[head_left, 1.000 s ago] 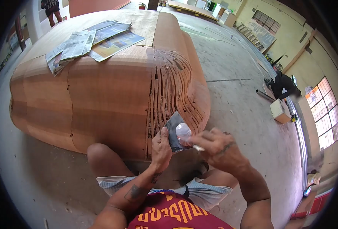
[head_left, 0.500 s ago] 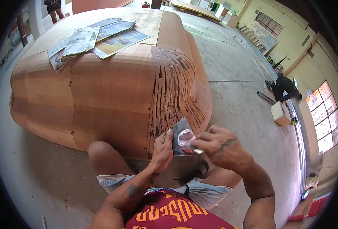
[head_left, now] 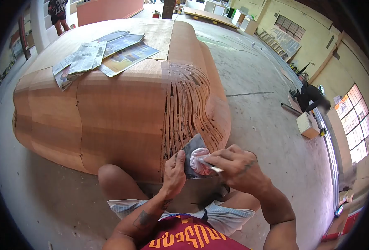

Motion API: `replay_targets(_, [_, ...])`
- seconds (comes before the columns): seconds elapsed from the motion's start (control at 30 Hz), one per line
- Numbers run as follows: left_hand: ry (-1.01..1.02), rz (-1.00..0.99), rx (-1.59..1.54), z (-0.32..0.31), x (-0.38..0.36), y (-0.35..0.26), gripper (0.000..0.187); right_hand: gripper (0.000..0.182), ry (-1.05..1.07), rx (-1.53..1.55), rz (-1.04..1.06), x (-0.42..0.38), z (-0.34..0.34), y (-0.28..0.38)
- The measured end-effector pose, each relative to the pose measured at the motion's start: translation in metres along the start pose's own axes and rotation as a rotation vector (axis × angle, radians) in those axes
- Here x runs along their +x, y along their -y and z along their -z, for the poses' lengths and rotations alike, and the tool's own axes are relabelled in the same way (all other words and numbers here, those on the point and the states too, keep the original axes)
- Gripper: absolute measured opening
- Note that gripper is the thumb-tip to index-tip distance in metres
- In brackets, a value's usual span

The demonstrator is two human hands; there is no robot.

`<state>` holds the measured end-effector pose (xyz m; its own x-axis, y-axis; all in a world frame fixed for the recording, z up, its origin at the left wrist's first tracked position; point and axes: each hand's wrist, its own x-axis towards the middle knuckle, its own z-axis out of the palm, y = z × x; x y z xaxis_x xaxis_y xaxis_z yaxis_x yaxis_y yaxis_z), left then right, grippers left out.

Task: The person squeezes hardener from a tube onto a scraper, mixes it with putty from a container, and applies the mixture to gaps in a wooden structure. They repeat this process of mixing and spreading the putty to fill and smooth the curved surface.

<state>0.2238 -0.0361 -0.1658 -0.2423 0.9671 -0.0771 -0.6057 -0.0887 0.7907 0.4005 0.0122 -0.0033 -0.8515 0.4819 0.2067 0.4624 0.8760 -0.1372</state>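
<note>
My left hand (head_left: 175, 175) grips the left edge of a flat grey plate (head_left: 192, 143), with the thumb on top. A swirled mound of pinkish-white paste (head_left: 199, 161) lies on the plate. Closed around a small spreader (head_left: 216, 169), my right hand (head_left: 238, 167) is at the right side of the paste; the fingers hide much of the tool. Just beyond the plate rises a large curved wooden form (head_left: 122, 121), whose right part has wavy slats (head_left: 190, 104) with dark gaps between them.
Newspapers (head_left: 124, 54) lie on top of the form. At the right, a person in dark clothes (head_left: 311, 98) bends near a pale box (head_left: 308, 125). Another person (head_left: 58, 14) stands at the upper left. A fire extinguisher (head_left: 156, 14) is behind the form.
The view has tilted up a little, so the form and hands sit lower. The paste has a changed, more folded shape, and my right hand has shifted slightly against it.
</note>
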Motion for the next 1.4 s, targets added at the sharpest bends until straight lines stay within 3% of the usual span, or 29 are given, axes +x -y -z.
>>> replay_targets(0.1, [0.067, 0.056, -0.118, 0.007, 0.003, -0.009, 0.045, 0.053, -0.266, 0.115, 0.002, -0.003, 0.003, -0.005])
replay_targets(0.2, [0.041, 0.056, -0.237, 0.000, 0.002, -0.017, 0.047, 0.045, -0.467, 0.459, -0.067, -0.007, -0.022, -0.010])
replay_targets(0.3, [0.126, 0.034, -0.379, -0.009, -0.002, -0.028, 0.047, 0.034, -0.572, 0.599, -0.148, -0.015, -0.049, -0.008])
replay_targets(0.4, [0.099, 0.037, -0.308, 0.000, 0.002, -0.019, 0.047, 0.035, -0.599, 0.780, -0.223, -0.021, -0.070, 0.000])
replay_targets(0.5, [0.058, -0.004, -0.219, -0.001, 0.003, -0.020, 0.047, 0.037, -0.520, 0.870, -0.303, -0.028, -0.075, 0.004])
replay_targets(0.7, [0.004, -0.062, -0.239, -0.010, 0.007, -0.028, 0.046, 0.041, -0.380, 0.626, -0.195, -0.035, -0.069, 0.001])
replay_targets(0.9, [-0.008, -0.134, -0.166, 0.002, 0.018, -0.027, 0.044, 0.032, -0.153, 0.413, -0.331, -0.057, -0.070, -0.016])
replay_targets(1.0, [-0.008, -0.178, -0.122, -0.006, 0.017, -0.035, 0.048, 0.027, -0.255, 0.895, -0.803, -0.069, -0.062, -0.016])
replay_targets(1.1, [-0.024, -0.228, 0.008, -0.007, 0.017, -0.034, 0.045, 0.028, -0.618, 1.498, -0.675, -0.085, -0.076, -0.011])
replay_targets(1.4, [0.043, -0.322, 0.254, -0.024, 0.004, -0.024, 0.039, 0.017, -0.670, 1.807, -0.787, -0.072, -0.122, 0.009])
